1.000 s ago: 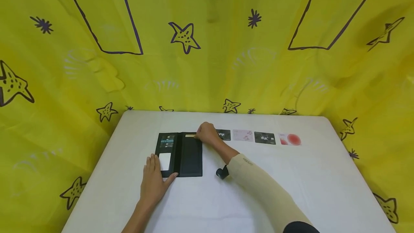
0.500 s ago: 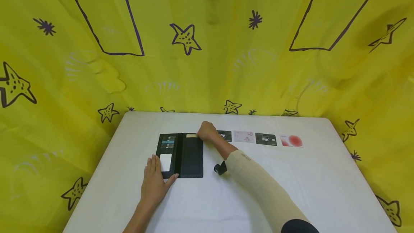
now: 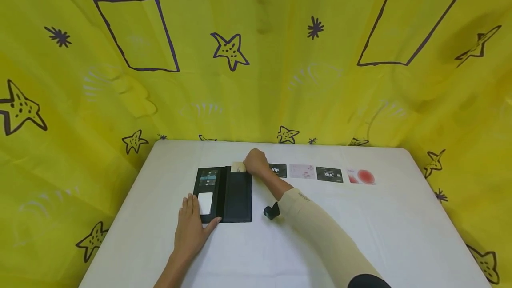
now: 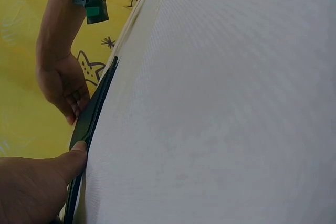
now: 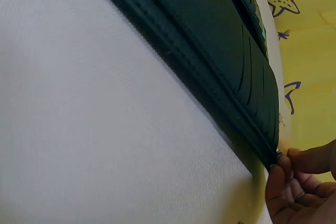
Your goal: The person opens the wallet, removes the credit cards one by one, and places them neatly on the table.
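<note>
A black bifold card wallet lies spread on the table, with several cards in its left panel slots and a white patch low on that panel. My left hand rests along the wallet's lower left, fingers straight, its thumb on the bottom edge near the fold. At the top of the right panel, my right hand pinches a pale gold card by its right side. The card's upper part sticks out above the wallet; its lower part is hidden inside. In the right wrist view, the fingertips are at the wallet's corner.
Right of the wallet lies a row of cards: a black Vip card partly behind the right hand, a pink card, another black Vip card and a red-and-white card. A yellow patterned curtain hangs behind the white table.
The gold card has come further up out of the right panel, moving away from me with the right hand. My left hand has stayed in place on the wallet.
</note>
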A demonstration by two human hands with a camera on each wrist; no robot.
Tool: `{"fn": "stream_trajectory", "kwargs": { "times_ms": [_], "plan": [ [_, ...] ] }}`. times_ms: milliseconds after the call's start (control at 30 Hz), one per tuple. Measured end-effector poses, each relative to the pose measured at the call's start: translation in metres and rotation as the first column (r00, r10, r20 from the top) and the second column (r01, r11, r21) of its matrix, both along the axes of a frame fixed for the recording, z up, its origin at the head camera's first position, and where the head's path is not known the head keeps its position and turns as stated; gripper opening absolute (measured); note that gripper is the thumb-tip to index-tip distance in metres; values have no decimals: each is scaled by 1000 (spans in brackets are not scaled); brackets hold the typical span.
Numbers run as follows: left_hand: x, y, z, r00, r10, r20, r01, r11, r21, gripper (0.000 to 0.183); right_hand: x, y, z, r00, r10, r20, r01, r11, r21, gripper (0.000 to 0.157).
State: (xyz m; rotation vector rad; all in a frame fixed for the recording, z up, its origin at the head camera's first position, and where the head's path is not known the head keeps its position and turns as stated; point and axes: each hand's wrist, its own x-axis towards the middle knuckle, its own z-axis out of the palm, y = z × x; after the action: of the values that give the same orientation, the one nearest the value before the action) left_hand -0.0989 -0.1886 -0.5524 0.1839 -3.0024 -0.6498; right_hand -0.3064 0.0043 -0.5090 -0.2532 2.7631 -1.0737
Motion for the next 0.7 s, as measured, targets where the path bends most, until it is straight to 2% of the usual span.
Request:
{"fn": "stream_trajectory", "kwargs": {
  "times_ms": [133,233,533,700],
  "plan": [
    [0,0,1,1000,7,8,-7,1000,-4,107,2,3,1,1000,-11,-25,7,988,-152,11],
    [0,-1,2,1000,7,8,-7,1000,-4,107,2,5,2,1000,2,-24,-7,980,-199,9],
    [2,-1,0,1000,3,7,-3,1000,1,107,1,7,-1,999,-21,-26,17,988,-153,10],
    [1,0,0,1000,4,4,-4,1000,6,107,0,7,-3,999,-52,-17,48,984,-170,8]
  ]
}}
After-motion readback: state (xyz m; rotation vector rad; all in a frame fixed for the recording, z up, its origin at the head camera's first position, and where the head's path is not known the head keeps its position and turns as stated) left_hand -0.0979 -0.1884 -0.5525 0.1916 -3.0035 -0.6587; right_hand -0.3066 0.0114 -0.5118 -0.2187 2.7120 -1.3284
